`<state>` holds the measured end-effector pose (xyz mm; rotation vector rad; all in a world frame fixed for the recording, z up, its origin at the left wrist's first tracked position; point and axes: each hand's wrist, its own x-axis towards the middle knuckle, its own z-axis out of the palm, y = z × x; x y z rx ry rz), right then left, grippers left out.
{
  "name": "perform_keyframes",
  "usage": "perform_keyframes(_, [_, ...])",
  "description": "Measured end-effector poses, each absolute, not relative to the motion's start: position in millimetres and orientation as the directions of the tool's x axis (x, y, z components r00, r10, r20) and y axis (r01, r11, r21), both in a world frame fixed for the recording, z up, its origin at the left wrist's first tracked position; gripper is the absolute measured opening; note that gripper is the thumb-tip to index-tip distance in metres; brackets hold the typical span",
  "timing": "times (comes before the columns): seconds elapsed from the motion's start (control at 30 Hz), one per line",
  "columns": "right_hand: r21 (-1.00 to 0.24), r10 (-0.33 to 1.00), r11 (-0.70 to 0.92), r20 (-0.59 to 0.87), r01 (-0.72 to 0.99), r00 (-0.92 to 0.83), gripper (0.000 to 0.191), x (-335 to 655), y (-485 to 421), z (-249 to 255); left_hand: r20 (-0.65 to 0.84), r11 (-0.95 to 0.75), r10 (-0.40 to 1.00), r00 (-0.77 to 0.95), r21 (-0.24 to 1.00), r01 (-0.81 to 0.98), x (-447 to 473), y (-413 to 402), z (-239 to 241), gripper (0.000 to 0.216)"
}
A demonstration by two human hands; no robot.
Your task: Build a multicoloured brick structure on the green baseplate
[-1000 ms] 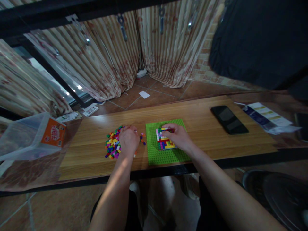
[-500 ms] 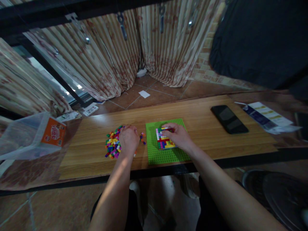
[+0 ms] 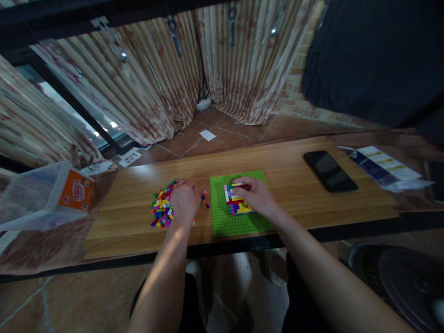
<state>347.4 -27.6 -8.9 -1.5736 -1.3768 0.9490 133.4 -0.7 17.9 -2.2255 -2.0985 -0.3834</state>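
Note:
A loose pile of small colourful toy bricks (image 3: 160, 208) lies on the wooden board. Over its right side is my left hand (image 3: 186, 200), fingers curled down among the bricks; what the fingertips touch is hidden. To the right lies a green studded baseplate (image 3: 222, 226), carrying a flat block of built-up toy bricks (image 3: 236, 203) in several colours. My right hand (image 3: 255, 194) rests over the right part of that block, thumb and fingers drawn together at its top. Anything pinched there is too small or covered to make out.
A black phone (image 3: 330, 171) lies on the board's right side, with a printed plastic packet (image 3: 385, 166) beyond it. At the far left is a clear plastic tub (image 3: 38, 196) with an orange label. The table's dark front edge (image 3: 229, 247) runs above my legs.
Almost nothing differs. Both hands keep their places, the left over the pile and the right on the brick block; the whole view has shifted very slightly.

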Motion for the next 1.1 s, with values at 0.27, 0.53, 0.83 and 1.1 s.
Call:
perform_keyframes(0.27, [-0.925, 0.994, -0.055, -0.016, 0.376, 0.108, 0.030, 346.9, -28.4, -7.3, 0.175, -0.005, 0.983, -0.047, 0.285, 0.958, 141.7, -4.5, 26.9, 0.022])
perform_keyframes(0.53, [-0.914, 0.994, -0.069, -0.026, 0.401, 0.111, 0.031, 347.3, -28.9, -3.8, 0.218, -0.171, 0.975, 0.050, 0.582, 0.795, 148.3, -8.0, 24.5, 0.020])
perform_keyframes(0.83, [-0.916, 0.994, -0.061, -0.021, 0.396, 0.105, 0.031, 347.0, -29.9, -2.6, 0.267, -0.271, 0.955, 0.130, 0.601, 0.752, 152.3, -15.0, 22.9, 0.017])
perform_keyframes(1.1, [-0.910, 0.994, -0.053, -0.008, 0.411, 0.109, 0.030, 346.7, -29.7, -2.4, 0.344, -0.387, 0.916, 0.207, 0.620, 0.682, 155.1, -16.9, 23.1, 0.020])
